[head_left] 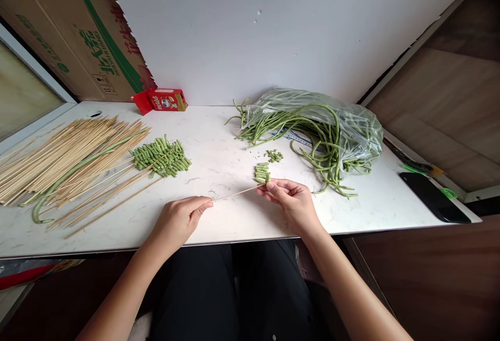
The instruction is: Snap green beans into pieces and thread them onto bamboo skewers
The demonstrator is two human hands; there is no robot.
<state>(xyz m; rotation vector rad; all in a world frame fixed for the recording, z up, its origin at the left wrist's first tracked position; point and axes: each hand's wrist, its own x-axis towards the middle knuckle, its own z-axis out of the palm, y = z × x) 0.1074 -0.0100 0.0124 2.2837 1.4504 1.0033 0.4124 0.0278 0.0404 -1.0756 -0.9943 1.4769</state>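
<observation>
A thin bamboo skewer runs between my two hands above the table's front part. My left hand pinches its left end. At the other end, my right hand is closed on a cut piece of green bean, where the skewer's tip meets it; the fingers hide how far the tip goes in. Just behind that hand lie a small row of cut bean pieces and a little heap of bean ends. To the left, several skewers threaded with bean pieces lie together.
Many bare skewers and one long bean cover the left side. A red box stands at the back. Long beans spill from a clear plastic bag on the right, near a black phone. A white panel stands behind.
</observation>
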